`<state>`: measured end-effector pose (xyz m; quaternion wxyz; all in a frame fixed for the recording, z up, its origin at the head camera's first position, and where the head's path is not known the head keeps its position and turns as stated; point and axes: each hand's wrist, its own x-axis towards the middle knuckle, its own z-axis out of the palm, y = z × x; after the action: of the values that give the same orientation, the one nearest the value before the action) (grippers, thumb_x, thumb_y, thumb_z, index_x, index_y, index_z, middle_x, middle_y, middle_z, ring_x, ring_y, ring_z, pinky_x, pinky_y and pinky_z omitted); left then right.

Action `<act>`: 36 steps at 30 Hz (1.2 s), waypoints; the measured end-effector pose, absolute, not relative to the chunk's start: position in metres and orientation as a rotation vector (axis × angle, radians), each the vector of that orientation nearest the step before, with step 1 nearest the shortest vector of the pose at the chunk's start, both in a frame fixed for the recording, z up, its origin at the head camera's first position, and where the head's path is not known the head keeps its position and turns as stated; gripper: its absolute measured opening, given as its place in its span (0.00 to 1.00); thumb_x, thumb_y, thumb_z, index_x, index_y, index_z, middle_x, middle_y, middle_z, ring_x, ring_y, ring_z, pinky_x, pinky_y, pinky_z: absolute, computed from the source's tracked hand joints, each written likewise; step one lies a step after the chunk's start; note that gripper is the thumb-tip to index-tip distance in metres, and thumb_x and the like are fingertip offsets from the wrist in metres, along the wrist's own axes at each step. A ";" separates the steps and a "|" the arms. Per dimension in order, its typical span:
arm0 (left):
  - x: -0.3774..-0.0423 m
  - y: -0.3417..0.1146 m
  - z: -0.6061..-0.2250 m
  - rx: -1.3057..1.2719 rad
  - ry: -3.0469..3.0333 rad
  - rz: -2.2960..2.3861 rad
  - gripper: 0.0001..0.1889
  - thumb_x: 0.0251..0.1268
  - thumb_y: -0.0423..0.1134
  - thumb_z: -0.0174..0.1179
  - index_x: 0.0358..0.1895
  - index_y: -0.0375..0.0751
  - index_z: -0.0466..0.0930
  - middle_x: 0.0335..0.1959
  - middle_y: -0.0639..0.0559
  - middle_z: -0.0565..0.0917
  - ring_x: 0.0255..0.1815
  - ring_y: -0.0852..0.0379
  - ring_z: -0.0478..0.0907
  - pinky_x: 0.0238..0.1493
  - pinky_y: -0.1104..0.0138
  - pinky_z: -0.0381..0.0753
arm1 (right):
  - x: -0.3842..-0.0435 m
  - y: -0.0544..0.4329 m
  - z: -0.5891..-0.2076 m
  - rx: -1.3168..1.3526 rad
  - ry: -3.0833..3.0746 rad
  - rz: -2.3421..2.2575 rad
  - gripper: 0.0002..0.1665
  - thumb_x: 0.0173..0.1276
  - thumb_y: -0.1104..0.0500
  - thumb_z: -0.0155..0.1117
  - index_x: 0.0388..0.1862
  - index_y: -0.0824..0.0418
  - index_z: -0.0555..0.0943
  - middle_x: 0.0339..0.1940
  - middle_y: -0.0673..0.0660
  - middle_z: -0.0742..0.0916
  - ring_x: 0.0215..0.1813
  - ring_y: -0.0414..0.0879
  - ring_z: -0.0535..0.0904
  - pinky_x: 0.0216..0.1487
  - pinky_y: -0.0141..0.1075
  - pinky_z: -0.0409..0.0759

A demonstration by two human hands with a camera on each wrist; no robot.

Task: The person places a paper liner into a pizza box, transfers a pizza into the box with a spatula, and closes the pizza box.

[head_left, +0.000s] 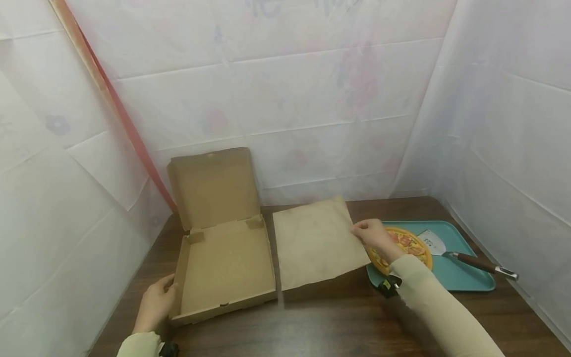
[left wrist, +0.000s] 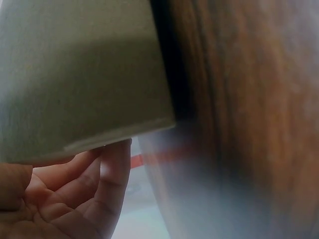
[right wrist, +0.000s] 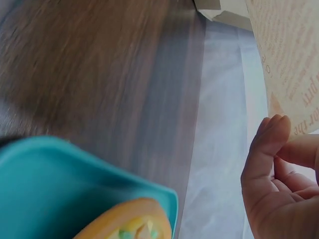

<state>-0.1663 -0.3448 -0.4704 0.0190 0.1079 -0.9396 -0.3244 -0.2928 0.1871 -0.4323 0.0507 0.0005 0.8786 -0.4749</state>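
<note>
Back wall: white creased sheeting [head_left: 285,114], beyond both hands' fingers, crossed by near-level folds and faint pink and blue blotches; pale marks along the top, too blurred to read.
Left wall: similar sheeting [head_left: 53,188] left of the left fingers [head_left: 170,291], with slanting creases and a faint grey-blue flower.
Corner strip: a red and tan band [head_left: 125,124], slanting down to the surface beyond the left fingers.
Right wall: plainer white sheeting [head_left: 508,134], right of the right fingers [head_left: 363,224].
Surface: dark brown wood grain [head_left: 330,322], below both sets of fingers.
Light: soft, with a pale sheen on the surface between the fingers, towards the viewer.
</note>
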 end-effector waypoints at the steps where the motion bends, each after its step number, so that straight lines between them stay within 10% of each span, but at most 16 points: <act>1: -0.166 -0.345 -0.471 0.338 -2.916 -1.006 0.25 0.75 0.37 0.43 0.68 0.22 0.63 0.61 0.23 0.74 0.57 0.29 0.77 0.51 0.42 0.80 | -0.293 0.185 -0.431 -0.001 2.672 -1.442 0.20 0.73 0.55 0.58 0.53 0.70 0.82 0.52 0.67 0.85 0.47 0.51 0.80 0.43 0.40 0.81; 11: -0.165 -0.344 -0.471 0.344 -2.915 -1.018 0.25 0.75 0.36 0.43 0.68 0.22 0.63 0.59 0.23 0.76 0.55 0.29 0.78 0.49 0.43 0.81 | -0.299 0.159 -0.427 -0.036 2.658 -1.452 0.19 0.72 0.55 0.59 0.52 0.68 0.83 0.56 0.67 0.84 0.59 0.60 0.78 0.56 0.51 0.79; 36: -0.164 -0.342 -0.469 0.359 -2.901 -1.000 0.25 0.74 0.36 0.44 0.68 0.23 0.64 0.64 0.23 0.71 0.60 0.27 0.74 0.57 0.40 0.75 | -0.309 0.081 -0.432 -0.120 2.597 -1.589 0.11 0.67 0.62 0.63 0.39 0.68 0.87 0.32 0.58 0.88 0.32 0.43 0.78 0.32 0.32 0.78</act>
<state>-0.1640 -0.3417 -0.4691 0.0260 0.1161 -0.9387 -0.3235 -0.3087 0.0814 -0.4324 0.0474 -0.0393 0.8513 -0.5210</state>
